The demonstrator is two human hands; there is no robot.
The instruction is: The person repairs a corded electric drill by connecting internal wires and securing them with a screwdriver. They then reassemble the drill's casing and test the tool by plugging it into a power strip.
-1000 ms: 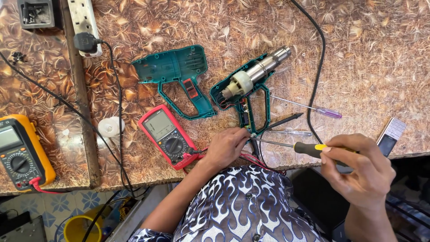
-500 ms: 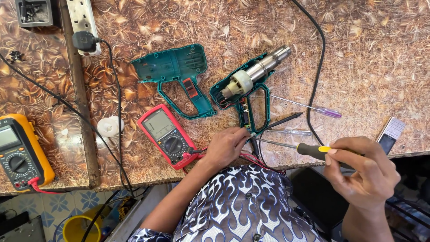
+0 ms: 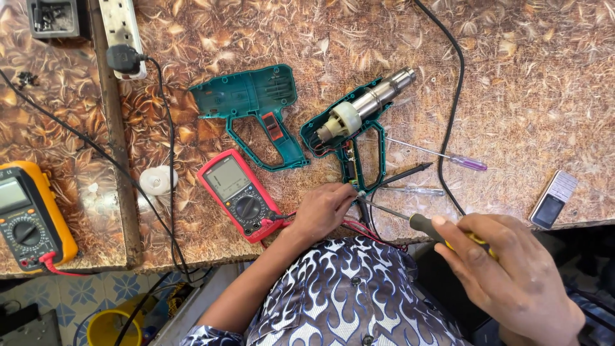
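**Bench inventory: opened power tool under two hands**

- Bench (image 3: 525, 77): patterned brown top, near edge cut off by the torso.
- Opened green tool half (image 3: 359, 131), centre, motor exposed.
- Right hand (image 3: 512, 275): closed around a black-and-yellow screwdriver (image 3: 419, 221), tip at the tool's handle.
- Left hand (image 3: 323, 210): fingers curled, touching that handle; what it pinches is hidden.
- Red multimeter (image 3: 238, 194): just left.
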